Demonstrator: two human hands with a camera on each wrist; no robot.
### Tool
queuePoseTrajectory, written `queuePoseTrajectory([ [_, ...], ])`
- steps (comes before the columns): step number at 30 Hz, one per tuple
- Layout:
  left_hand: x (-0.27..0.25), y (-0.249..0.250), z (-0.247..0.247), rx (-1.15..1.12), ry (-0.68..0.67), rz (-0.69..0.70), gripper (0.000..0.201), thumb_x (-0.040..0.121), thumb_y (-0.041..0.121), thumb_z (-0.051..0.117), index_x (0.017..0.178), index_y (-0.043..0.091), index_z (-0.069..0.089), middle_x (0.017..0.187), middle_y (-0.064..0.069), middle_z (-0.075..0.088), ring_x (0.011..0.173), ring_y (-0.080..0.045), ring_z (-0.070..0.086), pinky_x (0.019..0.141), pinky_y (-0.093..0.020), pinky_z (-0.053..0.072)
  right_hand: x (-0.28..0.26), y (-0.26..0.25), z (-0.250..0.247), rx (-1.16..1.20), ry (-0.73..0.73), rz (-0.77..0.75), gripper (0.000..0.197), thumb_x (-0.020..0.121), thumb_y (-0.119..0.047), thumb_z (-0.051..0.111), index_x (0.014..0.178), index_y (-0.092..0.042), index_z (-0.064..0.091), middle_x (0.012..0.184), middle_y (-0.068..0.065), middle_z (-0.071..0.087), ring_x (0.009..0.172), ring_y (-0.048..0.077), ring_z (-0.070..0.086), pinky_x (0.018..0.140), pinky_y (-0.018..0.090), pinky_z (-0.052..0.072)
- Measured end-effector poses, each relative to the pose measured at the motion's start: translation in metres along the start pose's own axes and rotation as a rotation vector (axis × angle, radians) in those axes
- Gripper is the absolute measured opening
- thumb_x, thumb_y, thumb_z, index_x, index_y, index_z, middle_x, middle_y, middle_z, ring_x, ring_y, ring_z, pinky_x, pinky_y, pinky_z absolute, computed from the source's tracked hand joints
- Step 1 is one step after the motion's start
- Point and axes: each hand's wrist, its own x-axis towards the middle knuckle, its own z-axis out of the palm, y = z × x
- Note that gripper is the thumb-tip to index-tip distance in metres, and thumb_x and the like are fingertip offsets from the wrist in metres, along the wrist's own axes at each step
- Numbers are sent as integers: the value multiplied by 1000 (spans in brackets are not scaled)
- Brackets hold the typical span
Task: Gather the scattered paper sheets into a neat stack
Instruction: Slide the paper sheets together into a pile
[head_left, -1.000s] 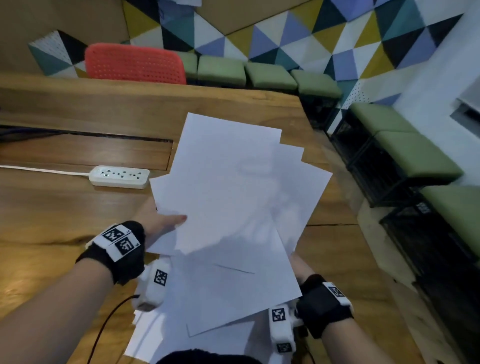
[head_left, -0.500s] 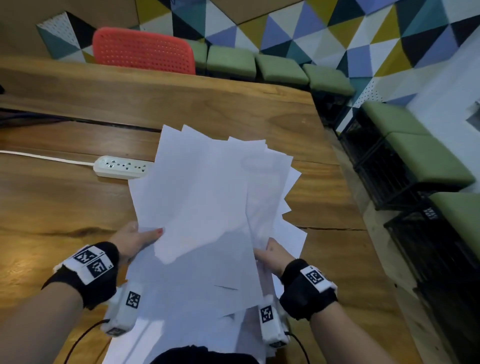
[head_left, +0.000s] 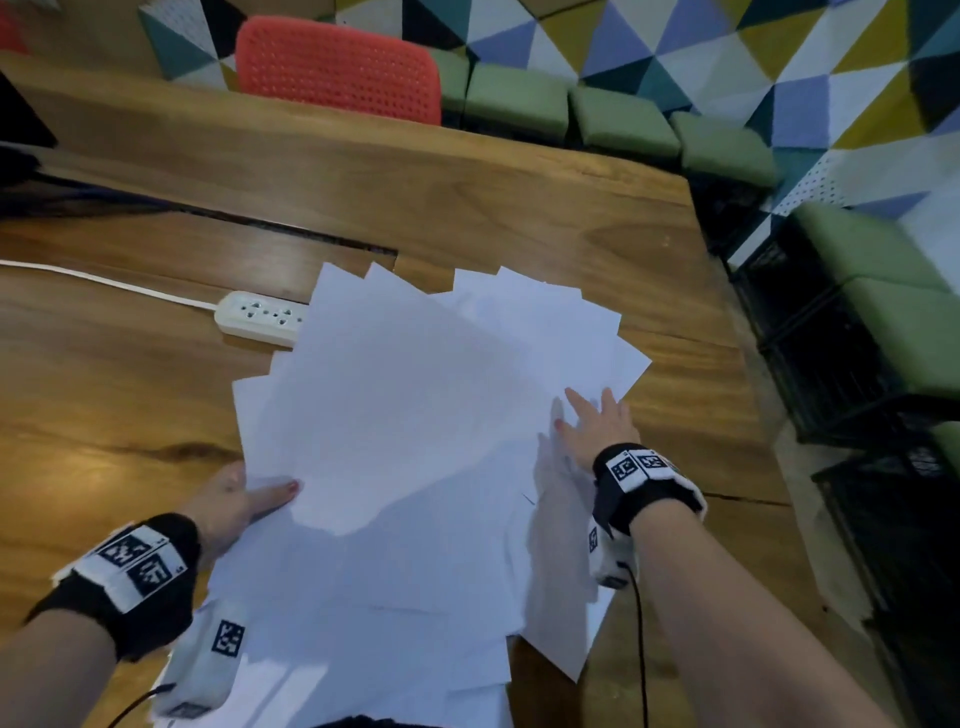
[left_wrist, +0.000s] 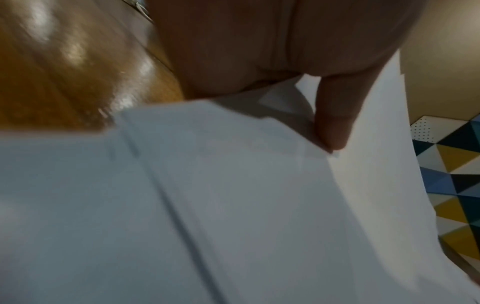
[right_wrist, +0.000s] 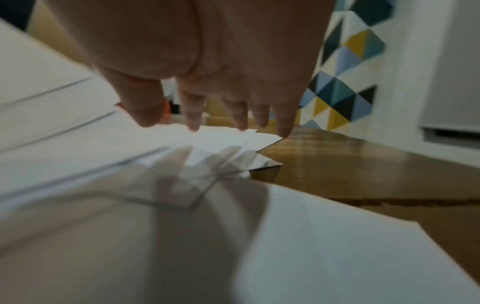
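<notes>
A loose fan of white paper sheets (head_left: 426, 441) lies on the wooden table (head_left: 467, 197), corners sticking out at different angles. My left hand (head_left: 244, 501) holds the fan's left edge, thumb (left_wrist: 333, 125) on top of the sheets (left_wrist: 207, 205) and fingers hidden beneath. My right hand (head_left: 597, 423) is at the fan's right side, fingers (right_wrist: 237, 115) straight and spread just over the staggered sheet corners (right_wrist: 221, 142); whether they touch the paper is unclear.
A white power strip (head_left: 262, 317) with its cable lies just left of the sheets' far corner. A slot (head_left: 291, 231) runs across the table. A red chair (head_left: 337, 67) and green stools (head_left: 623, 122) stand behind. The table's right edge (head_left: 737, 332) is near my right hand.
The sheets have come down from a raised, held bundle to a flatter fan on the table. My right hand let go of the lower edge, moved to the right side and opened.
</notes>
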Motion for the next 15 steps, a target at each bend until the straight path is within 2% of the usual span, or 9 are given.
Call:
queuePoseTrajectory([
  [2,3,3,-1,6,-9,-29,17,85,-3,57,101,0,64,98,-15,70,81,-30,66,72,-36,51,-1,-3,8,-95,-67,-26,52,92,-49,32,142,-40,20,158,9,1,144,32,3,113,51,17],
  [5,7,7,0,5,-52,-66,16,79,-3,65,95,-1,65,81,-14,75,66,-29,70,63,-36,54,-21,-3,26,-156,-65,-48,57,91,-51,32,143,-39,13,158,9,-2,143,31,7,112,52,16],
  [6,7,7,0,4,-63,-71,24,72,-1,71,95,-1,65,78,-12,75,63,-27,71,64,-36,54,-31,-2,31,-174,-50,-62,56,91,-50,32,143,-39,15,158,8,-1,143,30,8,113,52,15],
  [7,8,8,1,-4,-74,-77,34,64,3,73,97,0,65,78,-12,76,63,-26,71,66,-37,52,-42,0,35,-184,-32,-77,53,92,-50,31,142,-39,19,157,7,3,142,28,11,112,50,14],
  [9,10,8,2,-22,-110,-97,48,57,15,74,103,2,64,88,-15,75,73,-30,72,71,-38,52,-55,3,35,-118,54,-92,41,92,-47,35,132,-39,41,151,8,24,136,25,27,110,45,21],
  [11,11,10,5,-14,-139,-97,48,64,17,81,107,6,64,98,-16,73,85,-34,70,74,-39,52,-50,7,26,57,152,-63,32,90,-42,44,115,-31,62,134,9,48,122,26,46,102,37,35],
  [12,11,11,7,5,-128,-83,39,74,15,76,109,7,62,102,-16,72,89,-35,68,76,-39,51,-42,9,20,146,181,-12,31,88,-40,49,111,-26,64,128,12,52,116,29,50,98,36,39],
  [13,12,12,9,26,-109,-76,32,81,11,67,112,8,61,106,-15,70,93,-35,65,79,-41,51,-33,12,14,235,203,66,33,86,-39,53,114,-23,62,126,15,51,115,32,50,96,36,41],
  [15,14,11,10,37,-65,-84,29,88,5,56,117,6,57,113,-18,65,101,-37,61,90,-47,47,-14,17,1,391,209,287,52,83,-41,60,127,-16,48,133,19,41,121,37,43,98,41,39],
])
